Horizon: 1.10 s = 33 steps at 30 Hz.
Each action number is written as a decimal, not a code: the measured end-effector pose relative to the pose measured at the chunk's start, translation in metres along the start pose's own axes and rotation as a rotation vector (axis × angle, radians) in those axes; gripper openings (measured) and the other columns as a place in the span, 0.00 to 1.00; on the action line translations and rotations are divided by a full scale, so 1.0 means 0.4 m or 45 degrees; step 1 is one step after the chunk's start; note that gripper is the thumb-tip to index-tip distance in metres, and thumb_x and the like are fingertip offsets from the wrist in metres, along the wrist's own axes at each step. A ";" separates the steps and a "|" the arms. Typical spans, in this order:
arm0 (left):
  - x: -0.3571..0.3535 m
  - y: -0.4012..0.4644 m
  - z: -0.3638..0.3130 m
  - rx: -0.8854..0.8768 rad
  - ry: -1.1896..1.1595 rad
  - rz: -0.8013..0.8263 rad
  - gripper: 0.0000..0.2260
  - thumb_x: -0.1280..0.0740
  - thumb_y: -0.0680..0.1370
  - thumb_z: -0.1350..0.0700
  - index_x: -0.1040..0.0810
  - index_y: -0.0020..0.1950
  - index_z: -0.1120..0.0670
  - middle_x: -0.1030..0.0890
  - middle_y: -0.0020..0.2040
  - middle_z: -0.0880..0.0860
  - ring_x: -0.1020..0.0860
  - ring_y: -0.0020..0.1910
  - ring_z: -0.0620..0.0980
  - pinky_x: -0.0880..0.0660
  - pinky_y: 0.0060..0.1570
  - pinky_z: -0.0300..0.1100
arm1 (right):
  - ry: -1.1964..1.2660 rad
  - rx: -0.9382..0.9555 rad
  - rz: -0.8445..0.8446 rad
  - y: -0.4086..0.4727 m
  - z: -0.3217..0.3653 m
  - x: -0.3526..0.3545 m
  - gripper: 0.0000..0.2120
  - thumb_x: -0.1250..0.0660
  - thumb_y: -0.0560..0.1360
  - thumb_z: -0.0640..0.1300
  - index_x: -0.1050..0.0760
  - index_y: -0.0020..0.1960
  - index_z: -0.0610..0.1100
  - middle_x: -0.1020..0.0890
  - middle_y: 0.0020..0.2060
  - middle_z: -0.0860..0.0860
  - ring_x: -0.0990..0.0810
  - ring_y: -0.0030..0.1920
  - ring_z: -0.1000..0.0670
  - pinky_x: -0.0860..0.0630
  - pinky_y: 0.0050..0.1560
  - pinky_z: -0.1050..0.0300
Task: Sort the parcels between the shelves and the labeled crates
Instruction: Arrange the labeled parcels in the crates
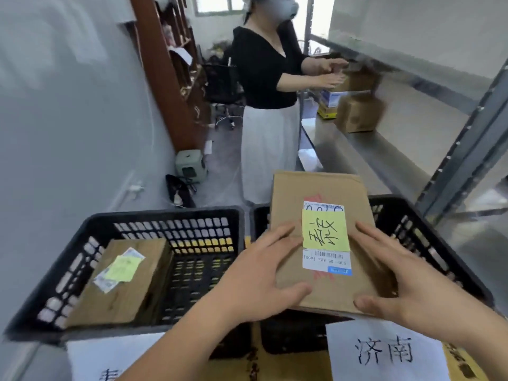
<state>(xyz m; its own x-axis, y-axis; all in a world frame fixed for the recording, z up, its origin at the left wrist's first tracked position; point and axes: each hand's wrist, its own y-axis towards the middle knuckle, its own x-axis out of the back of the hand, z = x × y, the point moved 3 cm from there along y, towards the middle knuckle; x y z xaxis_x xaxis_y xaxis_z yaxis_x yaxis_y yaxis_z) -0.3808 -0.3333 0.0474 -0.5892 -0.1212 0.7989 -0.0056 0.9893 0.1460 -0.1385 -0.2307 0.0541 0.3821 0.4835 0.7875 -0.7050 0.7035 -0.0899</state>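
Both hands hold one flat cardboard parcel [321, 237] over the right crate [428, 232], near its front edge. The left hand [258, 273] lies on the parcel's left side with fingers spread across the top and the thumb curled round the near edge; the right hand [406, 273] mirrors it on the right side, thumb hooked round the near corner. Gripping from both sides keeps the wide, thin parcel level and leaves its yellow note [325, 228] and the printed label [327, 261] uncovered, probably so the destination can be read against the crate's paper sign [384, 353], which hangs at the front. The parcel is not yet down in the crate, so I judge this to be the moment of checking or lowering. The left crate [137, 243] already holds another parcel [121, 279], also with a yellow note on top, lying against the left wall. Beyond the crates, a second person [266, 86] reaches both hands toward boxes [357, 114] on the metal shelves [398, 149] at the right, apparently working the shelf side of the sorting.
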 end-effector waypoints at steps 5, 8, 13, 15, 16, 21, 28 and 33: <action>0.097 -0.100 0.078 0.256 0.139 -0.139 0.35 0.30 0.73 0.35 0.40 0.78 0.36 0.44 0.79 0.34 0.44 0.76 0.34 0.39 0.75 0.43 | -0.039 0.248 0.076 0.154 0.088 -0.089 0.47 0.28 0.62 0.75 0.48 0.75 0.78 0.52 0.76 0.79 0.53 0.77 0.71 0.42 0.79 0.45; 0.158 -0.185 0.139 0.386 0.227 -0.209 0.34 0.30 0.73 0.34 0.38 0.76 0.36 0.43 0.78 0.32 0.41 0.74 0.32 0.36 0.73 0.42 | 0.037 0.353 0.141 0.225 0.170 -0.165 0.46 0.28 0.64 0.72 0.43 0.78 0.71 0.52 0.74 0.80 0.50 0.75 0.74 0.44 0.78 0.59; 0.243 -0.313 0.269 0.514 0.310 -0.240 0.34 0.29 0.71 0.32 0.34 0.75 0.36 0.41 0.76 0.29 0.39 0.72 0.30 0.37 0.64 0.35 | 0.102 0.436 0.289 0.310 0.318 -0.311 0.48 0.24 0.69 0.63 0.48 0.80 0.68 0.52 0.78 0.73 0.47 0.78 0.65 0.42 0.79 0.55; 0.258 -0.344 0.329 0.559 0.246 -0.198 0.34 0.27 0.69 0.34 0.32 0.73 0.36 0.40 0.72 0.26 0.40 0.69 0.26 0.39 0.62 0.30 | 0.081 0.438 0.366 0.332 0.366 -0.371 0.48 0.25 0.70 0.62 0.52 0.81 0.68 0.54 0.79 0.71 0.46 0.79 0.62 0.39 0.78 0.54; 0.262 -0.354 0.361 0.570 0.206 -0.171 0.33 0.26 0.69 0.34 0.31 0.73 0.36 0.40 0.71 0.25 0.41 0.69 0.24 0.39 0.62 0.27 | 0.068 0.422 0.402 0.344 0.383 -0.398 0.48 0.26 0.71 0.61 0.53 0.81 0.68 0.55 0.79 0.70 0.45 0.79 0.61 0.38 0.77 0.54; 0.289 -0.343 0.520 0.584 0.123 -0.075 0.35 0.30 0.66 0.29 0.30 0.71 0.37 0.37 0.71 0.29 0.39 0.69 0.28 0.37 0.68 0.35 | 0.108 0.248 0.410 0.413 0.415 -0.483 0.48 0.24 0.70 0.62 0.46 0.83 0.58 0.50 0.79 0.69 0.40 0.76 0.62 0.37 0.75 0.59; 0.224 -0.296 0.702 0.488 -0.025 0.223 0.33 0.27 0.66 0.30 0.32 0.68 0.35 0.39 0.65 0.26 0.33 0.63 0.31 0.28 0.63 0.39 | 0.065 0.003 0.477 0.464 0.393 -0.611 0.52 0.22 0.67 0.62 0.46 0.82 0.57 0.49 0.74 0.72 0.34 0.71 0.63 0.30 0.72 0.59; 0.155 -0.295 0.790 0.458 0.004 0.361 0.36 0.25 0.66 0.31 0.32 0.69 0.41 0.38 0.67 0.32 0.29 0.59 0.36 0.26 0.59 0.40 | 0.052 -0.167 0.548 0.489 0.368 -0.716 0.56 0.19 0.67 0.58 0.50 0.84 0.51 0.50 0.68 0.75 0.33 0.70 0.60 0.30 0.71 0.59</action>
<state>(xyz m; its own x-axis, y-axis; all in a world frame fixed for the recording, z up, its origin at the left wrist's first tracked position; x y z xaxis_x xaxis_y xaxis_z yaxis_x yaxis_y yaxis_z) -0.6718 -0.4318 -0.1048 -0.6058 0.1585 0.7797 -0.1252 0.9488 -0.2902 -0.4738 -0.3081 -0.0993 0.0956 0.7648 0.6372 -0.7242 0.4925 -0.4826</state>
